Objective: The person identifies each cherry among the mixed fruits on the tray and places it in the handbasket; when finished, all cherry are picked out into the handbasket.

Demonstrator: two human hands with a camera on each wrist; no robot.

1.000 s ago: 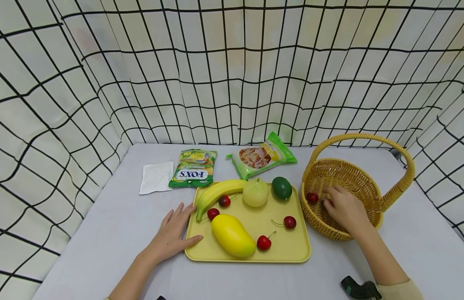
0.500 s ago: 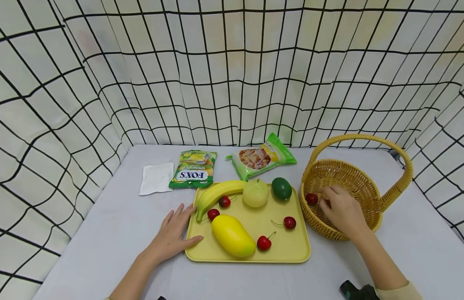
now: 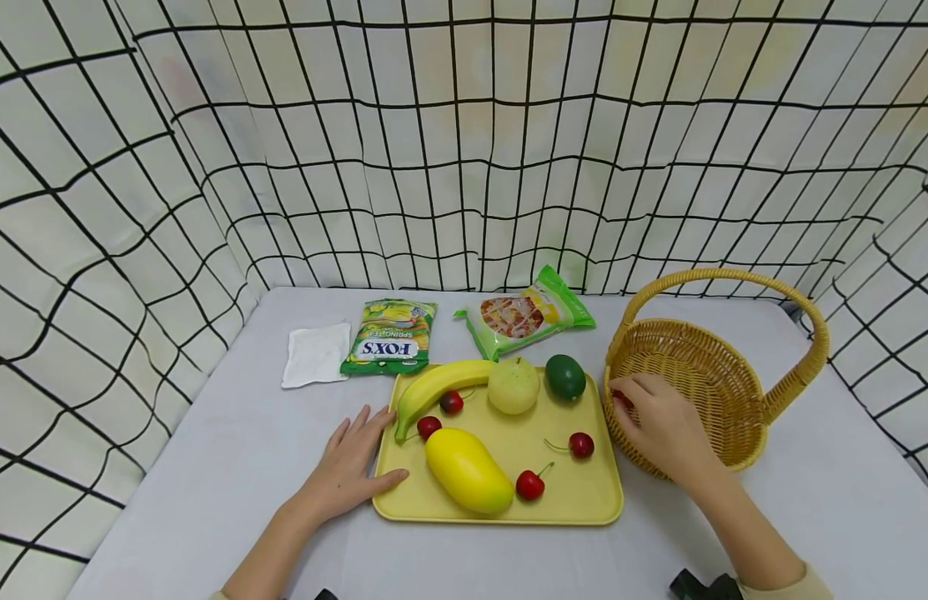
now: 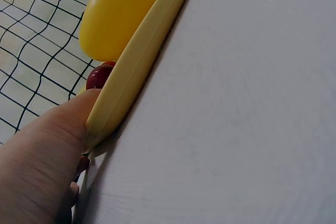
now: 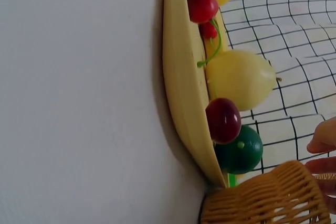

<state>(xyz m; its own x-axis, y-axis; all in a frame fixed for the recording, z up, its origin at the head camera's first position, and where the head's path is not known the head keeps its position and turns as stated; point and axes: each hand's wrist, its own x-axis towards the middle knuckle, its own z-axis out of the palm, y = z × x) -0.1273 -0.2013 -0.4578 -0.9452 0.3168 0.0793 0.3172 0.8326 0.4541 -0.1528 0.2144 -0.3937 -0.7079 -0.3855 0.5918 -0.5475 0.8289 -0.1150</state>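
My left hand [image 3: 343, 475] lies with fingers spread at the left rim of the yellow tray [image 3: 501, 513]. Seen from the left wrist, that hand [image 4: 42, 156] touches the tray's edge. Inside the wicker basket [image 3: 704, 354], at its left side, my right hand [image 3: 662, 425] pinches a red cherry [image 3: 618, 396], mostly covered by the fingers. The tray holds a banana [image 3: 437, 385], a yellow mango [image 3: 467, 471], a pale round fruit [image 3: 514, 387], a green fruit [image 3: 564, 377] and several cherries. In the right wrist view, my fingers [image 5: 324, 137] show above the basket wall [image 5: 262, 198].
Behind the tray lie a green FOX'S bag [image 3: 389, 337] and a green-and-white packet [image 3: 525, 317]. A white square packet [image 3: 316, 356] is at the left. The basket's tall handle [image 3: 722, 273] arches over its opening, and black-grid netting surrounds the table.
Within the basket, my right hand has moved left onto the cherry, which lay uncovered beside it before. My left hand has stayed at the tray.
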